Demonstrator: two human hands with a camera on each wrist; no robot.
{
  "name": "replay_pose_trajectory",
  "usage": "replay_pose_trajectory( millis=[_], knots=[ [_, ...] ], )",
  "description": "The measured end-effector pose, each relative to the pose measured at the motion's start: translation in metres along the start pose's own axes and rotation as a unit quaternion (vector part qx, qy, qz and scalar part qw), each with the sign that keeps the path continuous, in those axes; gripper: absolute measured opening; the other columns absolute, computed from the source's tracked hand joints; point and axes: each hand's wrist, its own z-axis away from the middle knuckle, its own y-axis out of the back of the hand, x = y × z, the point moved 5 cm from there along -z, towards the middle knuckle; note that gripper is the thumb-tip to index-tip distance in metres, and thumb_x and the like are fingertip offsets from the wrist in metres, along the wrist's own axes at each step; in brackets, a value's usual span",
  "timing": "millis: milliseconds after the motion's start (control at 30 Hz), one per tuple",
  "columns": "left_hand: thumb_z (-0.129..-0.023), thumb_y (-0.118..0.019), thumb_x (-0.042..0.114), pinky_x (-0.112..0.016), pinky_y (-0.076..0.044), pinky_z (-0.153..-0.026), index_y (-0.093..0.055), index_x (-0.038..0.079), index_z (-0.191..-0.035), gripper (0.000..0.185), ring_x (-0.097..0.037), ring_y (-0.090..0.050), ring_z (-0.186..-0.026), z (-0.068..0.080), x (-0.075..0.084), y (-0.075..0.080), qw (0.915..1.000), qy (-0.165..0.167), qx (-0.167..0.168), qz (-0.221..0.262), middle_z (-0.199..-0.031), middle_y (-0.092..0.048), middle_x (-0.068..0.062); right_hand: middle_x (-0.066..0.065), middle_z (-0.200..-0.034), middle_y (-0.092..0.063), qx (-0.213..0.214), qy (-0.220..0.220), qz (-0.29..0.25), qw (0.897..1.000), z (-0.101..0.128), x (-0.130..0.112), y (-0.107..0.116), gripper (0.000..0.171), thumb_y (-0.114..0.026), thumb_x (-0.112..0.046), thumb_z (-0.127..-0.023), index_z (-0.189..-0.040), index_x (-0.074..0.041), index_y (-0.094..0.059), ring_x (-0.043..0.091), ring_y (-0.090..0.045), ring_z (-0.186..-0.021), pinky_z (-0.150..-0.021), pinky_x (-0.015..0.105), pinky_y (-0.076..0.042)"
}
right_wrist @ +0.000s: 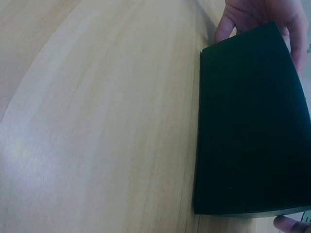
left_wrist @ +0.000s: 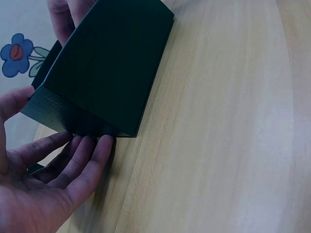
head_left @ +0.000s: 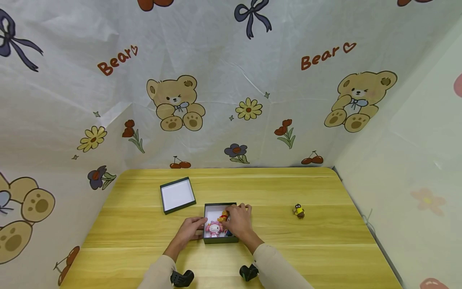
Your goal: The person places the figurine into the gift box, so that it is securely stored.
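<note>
Your left hand (head_left: 193, 229) rests open against the left wall of the box (head_left: 220, 239), fingers straight and loosely spread. The left wrist view shows those fingers (left_wrist: 80, 162) touching the foot of the dark wall at its near corner; the head view only shows the hand alongside.

The box sits on the table (head_left: 325, 249) near its front edge, about midway across. It is close to square, so no long axis shows; its sides run nearly parallel to the table edges, and its open top faces up.

Only the head view looks inside: a pink-and-white doll (head_left: 214, 228) lies by the left wall, and a small yellow-and-red toy (head_left: 223, 216) lies toward the far side. Both wrist views give just the dark outer wall (right_wrist: 248, 126) and bare wood.

Your right hand (head_left: 239, 222) lies over the right half of the box, fingers curled at the far rim beside the yellow toy. Whether they pinch the toy or the rim cannot be told.

The lid (head_left: 177, 195) lies inside up, behind and left of the box, turned slightly askew. A small yellow figure (head_left: 298, 210) stands well apart on the right.
</note>
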Motion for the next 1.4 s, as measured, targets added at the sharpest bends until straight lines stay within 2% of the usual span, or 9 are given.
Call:
replay_pose_trajectory(
  millis=[600, 1033, 1233, 1400],
  knots=[
    [-0.099, -0.053, 0.032, -0.039, -0.056, -0.076, -0.05, -0.014, -0.128, 0.054, -0.021, -0.063, -0.092, 0.0, 0.0, 0.0, 1.0, 0.001, -0.002, 0.005, -0.11, -0.063, -0.017, 0.003, -0.104, -0.067, -0.002, 0.005, -0.018, 1.0, 0.001, -0.001, 0.001, 0.041, -0.081, -0.03, -0.072, -0.108, -0.013, -0.07, 0.03, -0.056, -0.095, -0.092, 0.054, -0.035],
    [-0.1, -0.053, 0.03, -0.038, -0.056, -0.076, -0.051, -0.014, -0.127, 0.052, -0.021, -0.063, -0.092, 0.002, 0.001, -0.002, 1.0, 0.0, -0.001, 0.006, -0.11, -0.064, -0.017, 0.003, -0.102, -0.069, -0.002, 0.006, -0.024, 1.0, 0.001, 0.001, 0.003, 0.04, -0.081, -0.033, -0.072, -0.105, -0.013, -0.072, 0.03, -0.057, -0.096, -0.094, 0.055, -0.033],
    [-0.1, -0.052, 0.029, -0.039, -0.056, -0.077, -0.051, -0.014, -0.127, 0.051, -0.022, -0.062, -0.093, 0.003, 0.002, -0.002, 1.0, 0.0, -0.003, 0.007, -0.11, -0.063, -0.018, 0.001, -0.093, -0.071, -0.006, 0.014, -0.048, 0.999, 0.0, 0.004, 0.011, 0.039, -0.081, -0.039, -0.074, -0.104, -0.014, -0.073, 0.03, -0.057, -0.097, -0.096, 0.057, -0.031],
    [-0.1, -0.052, 0.03, -0.039, -0.056, -0.076, -0.051, -0.014, -0.128, 0.052, -0.022, -0.063, -0.092, 0.004, 0.003, -0.002, 0.9999, 0.001, -0.002, 0.011, -0.111, -0.063, -0.018, 0.001, -0.095, -0.072, -0.005, 0.035, -0.085, 0.996, -0.001, 0.008, 0.018, 0.034, -0.082, -0.036, -0.074, -0.099, -0.013, -0.074, 0.031, -0.057, -0.098, -0.095, 0.058, -0.03]
  ],
)
